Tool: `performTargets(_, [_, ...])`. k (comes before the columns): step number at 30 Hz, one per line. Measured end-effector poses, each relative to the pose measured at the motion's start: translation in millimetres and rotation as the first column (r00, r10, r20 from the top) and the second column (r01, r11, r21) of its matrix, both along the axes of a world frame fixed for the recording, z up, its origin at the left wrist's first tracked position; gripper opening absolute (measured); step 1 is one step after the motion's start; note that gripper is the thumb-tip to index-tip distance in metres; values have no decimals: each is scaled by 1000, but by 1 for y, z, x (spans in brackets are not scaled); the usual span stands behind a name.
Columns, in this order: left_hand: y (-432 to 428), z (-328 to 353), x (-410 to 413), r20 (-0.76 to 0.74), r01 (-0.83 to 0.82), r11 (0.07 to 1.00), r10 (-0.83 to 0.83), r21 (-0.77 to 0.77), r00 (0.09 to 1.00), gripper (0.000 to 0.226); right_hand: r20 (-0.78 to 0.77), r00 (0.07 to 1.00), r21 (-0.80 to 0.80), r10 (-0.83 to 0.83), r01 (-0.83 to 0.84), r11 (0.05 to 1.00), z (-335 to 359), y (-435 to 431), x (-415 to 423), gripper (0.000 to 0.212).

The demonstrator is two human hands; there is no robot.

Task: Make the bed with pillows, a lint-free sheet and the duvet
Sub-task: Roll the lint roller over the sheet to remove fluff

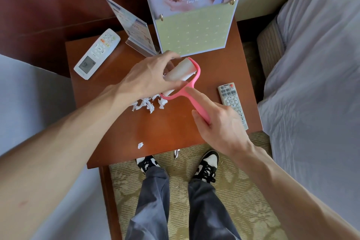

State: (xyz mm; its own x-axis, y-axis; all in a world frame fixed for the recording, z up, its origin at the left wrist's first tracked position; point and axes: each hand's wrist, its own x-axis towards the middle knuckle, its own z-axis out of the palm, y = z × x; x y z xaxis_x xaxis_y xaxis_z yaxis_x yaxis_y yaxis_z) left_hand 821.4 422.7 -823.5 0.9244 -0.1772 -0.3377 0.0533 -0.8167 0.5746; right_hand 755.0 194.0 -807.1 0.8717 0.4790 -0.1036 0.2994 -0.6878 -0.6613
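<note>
Two hands hold one pink lint roller over a bedside table.

The right hand wraps the lower end of the handle, its fingers curled round it and the forefinger laid straight along the neck toward the roll. Just beyond that fingertip the left hand closes on the white sticky roll, thumb below and fingers above; a ragged edge of sheet shows at the roll's far end. Under the left hand's grasp a heap of torn paper scraps lies on the wood, and one more scrap sits nearer the person. A grey remote lies just beside the right hand, partly hidden by it. A white remote lies well off beyond the left wrist. The bed's pale sheet spreads out to the right of the right hand.
</note>
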Motion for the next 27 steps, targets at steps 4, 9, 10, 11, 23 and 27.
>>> performTargets(4, [-9, 9, 5, -104, 42, 999, -40, 18, 994, 49, 20, 1000, -4, 16, -16, 1000, 6, 7, -1, 65])
performTargets(9, [3, 7, 8, -2, 17, 960, -17, 280, 1000, 66, 41, 999, 3, -13, 13, 1000, 6, 7, 7, 66])
performTargets(10, [6, 5, 8, 19, 12, 949, -19, 314, 1000, 72, 42, 999, 3, -12, 12, 1000, 6, 6, 8, 66])
performTargets(11, [8, 4, 7, 28, 0, 953, -9, 304, 1000, 73, 39, 999, 3, -13, 13, 1000, 6, 6, 8, 66])
performTargets(23, [3, 5, 10, -178, 52, 997, -42, 54, 983, 43, 11, 1000, -17, -11, 11, 1000, 3, 0, 4, 65])
performTargets(27, [14, 1, 9, -218, -71, 997, 73, 20, 973, 69, -5, 999, -3, -52, 52, 999, 0, -4, 5, 65])
